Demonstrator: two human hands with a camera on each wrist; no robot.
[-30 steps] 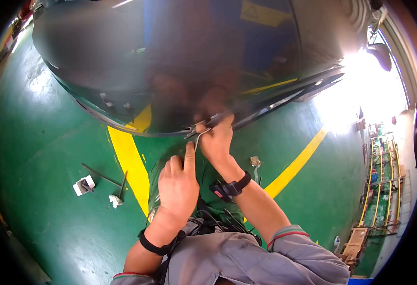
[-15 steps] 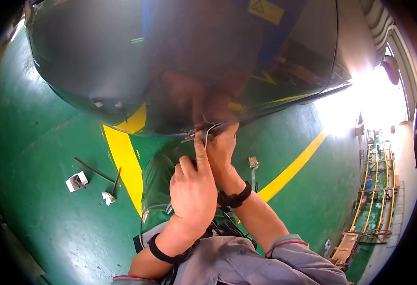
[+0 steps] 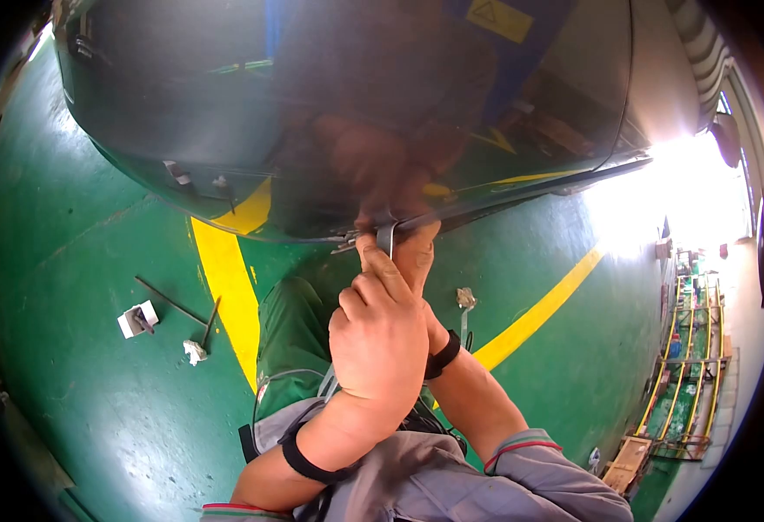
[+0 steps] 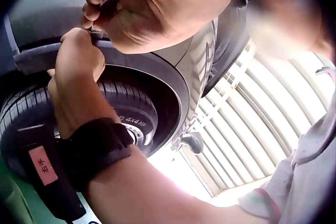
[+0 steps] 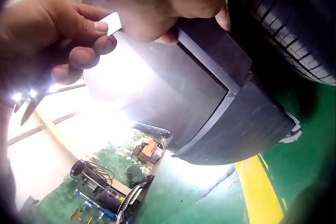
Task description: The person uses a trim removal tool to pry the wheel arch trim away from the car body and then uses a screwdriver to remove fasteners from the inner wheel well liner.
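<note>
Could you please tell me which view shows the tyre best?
The left wrist view, because it shows the tyre with tread and some sidewall lettering, though the right arm covers part. The right wrist view shows only a piece, mainly tread, at the upper right; in the head view I see none of it.

White box (image 3: 127, 325), yellow stripe (image 3: 230, 300) on green floor (image 3: 95, 391); yellow-railed rack (image 3: 684, 361) at far right

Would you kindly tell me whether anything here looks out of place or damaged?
Perhaps the loose things on the floor: a white box, dark rods and a crumpled scrap lie scattered beside the yellow stripe. The left hand and right hand partly cover the car, so I can't judge damage there.
</note>
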